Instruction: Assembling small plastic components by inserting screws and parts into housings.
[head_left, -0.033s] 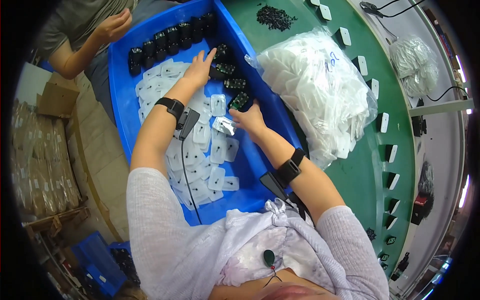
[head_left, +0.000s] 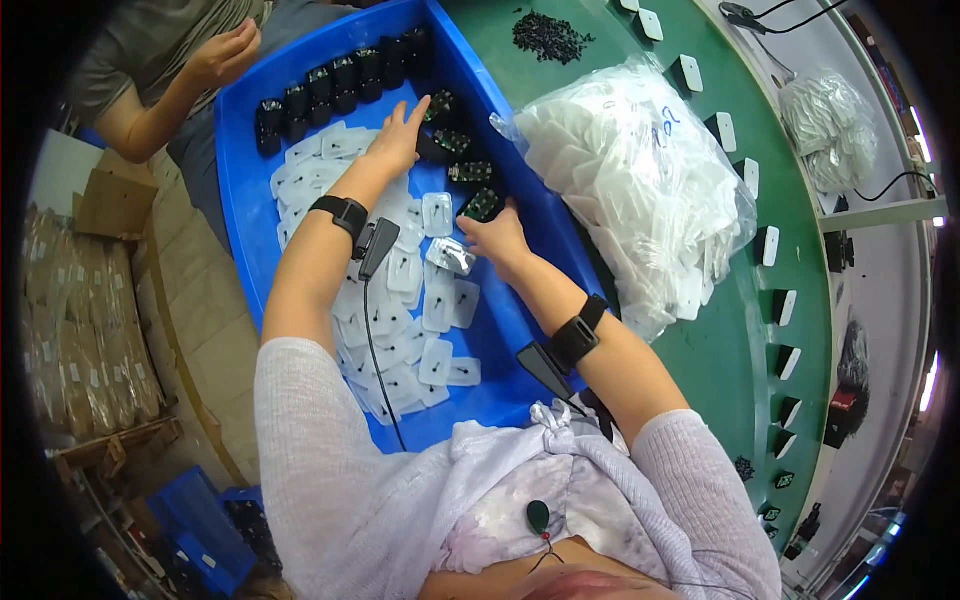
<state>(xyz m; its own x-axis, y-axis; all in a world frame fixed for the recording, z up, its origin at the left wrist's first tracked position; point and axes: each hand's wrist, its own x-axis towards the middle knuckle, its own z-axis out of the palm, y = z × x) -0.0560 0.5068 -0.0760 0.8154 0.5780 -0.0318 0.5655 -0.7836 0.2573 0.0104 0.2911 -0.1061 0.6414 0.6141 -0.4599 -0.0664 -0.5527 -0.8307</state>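
While the right hand [head_left: 497, 236] pinches the nearest black block [head_left: 482, 205] between thumb and finger, at the right of the blue bin [head_left: 245, 190], the left hand [head_left: 393, 147] spreads wide beside a farther block [head_left: 440, 107]; whether it touches, I cannot tell. Gripping by the sides should spare the circuit faces. White packets [head_left: 404, 272] cover the bin's middle; pale flat pieces fill a clear bag [head_left: 650, 190] to the right.

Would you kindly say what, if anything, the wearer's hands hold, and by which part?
The right hand appears to grip a black unit by its near end; for the left hand, I cannot tell.
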